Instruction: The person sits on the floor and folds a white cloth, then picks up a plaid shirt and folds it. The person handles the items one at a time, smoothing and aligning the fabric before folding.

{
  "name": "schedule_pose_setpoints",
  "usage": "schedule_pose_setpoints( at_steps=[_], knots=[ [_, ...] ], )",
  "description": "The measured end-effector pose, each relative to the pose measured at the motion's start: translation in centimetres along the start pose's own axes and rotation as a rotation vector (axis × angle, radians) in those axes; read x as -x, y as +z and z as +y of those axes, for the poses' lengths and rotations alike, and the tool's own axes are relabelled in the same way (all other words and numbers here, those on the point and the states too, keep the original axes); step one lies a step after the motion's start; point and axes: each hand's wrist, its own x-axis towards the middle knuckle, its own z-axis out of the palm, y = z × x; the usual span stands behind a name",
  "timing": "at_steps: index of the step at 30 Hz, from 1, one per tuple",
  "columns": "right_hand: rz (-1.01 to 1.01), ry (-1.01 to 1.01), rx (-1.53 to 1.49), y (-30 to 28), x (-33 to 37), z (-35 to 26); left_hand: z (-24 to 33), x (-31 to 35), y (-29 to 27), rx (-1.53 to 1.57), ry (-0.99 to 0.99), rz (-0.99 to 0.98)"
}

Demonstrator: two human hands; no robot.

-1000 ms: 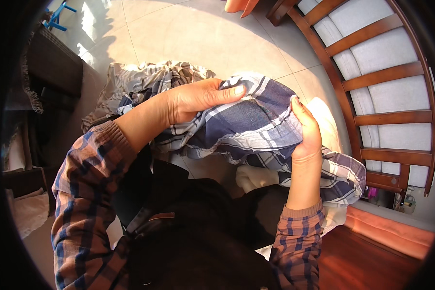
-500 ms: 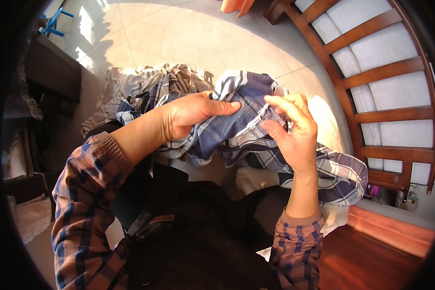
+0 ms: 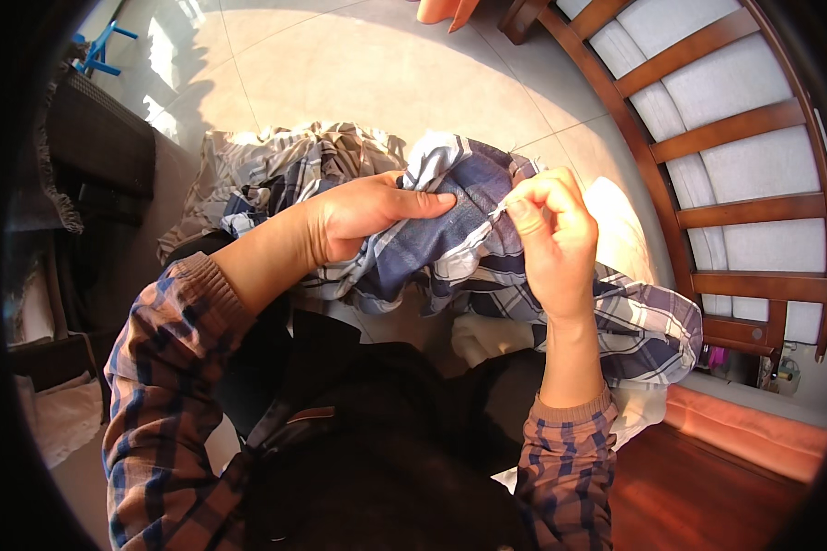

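A blue-and-white plaid cloth (image 3: 464, 220) is bunched up in front of me, its folds trailing to the right beside my right wrist. My left hand (image 3: 368, 213) grips it from the left, thumb lying on top and the other fingers hidden beneath the fabric. At a pale, frayed edge of the cloth, the thumb and forefinger of my right hand (image 3: 560, 239) are pinched together. Any thread between those fingertips is too small to make out. Beyond my left hand lies a heap of beige and dark plaid fabric (image 3: 276, 161).
A wooden slatted frame (image 3: 740, 216) with pale grey cushions stands at the right. Dark furniture (image 3: 101, 138) is on the left, with a small blue stool (image 3: 106, 50) farther back. Sunlit tiles (image 3: 340, 64) cover the floor ahead. A reddish-brown wooden surface (image 3: 698, 500) lies at lower right.
My right hand has moved slightly left, and its spread thumb and forefinger have closed in a pinch at the cloth's edge. The left hand keeps its grip.
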Motion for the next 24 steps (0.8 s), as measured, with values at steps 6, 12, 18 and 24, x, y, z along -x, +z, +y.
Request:
schedule_pose_setpoints(
  at_steps=[6,12,18,24],
  knots=[
    [0.580,0.410,0.016,-7.6,-0.8,4.7,0.6,0.0,-1.1,0.109,-0.026,-0.060],
    [0.172,0.235,0.421,-4.8,1.3,5.5,2.7,0.3,-2.4,0.330,0.040,-0.049],
    [-0.177,0.584,-0.217,6.4,3.8,7.8,5.5,1.2,-5.4,0.293,0.252,-0.133],
    [0.126,0.727,-1.179,1.0,0.0,5.1,7.1,4.0,-9.6,-0.105,0.419,0.304]
  ],
)
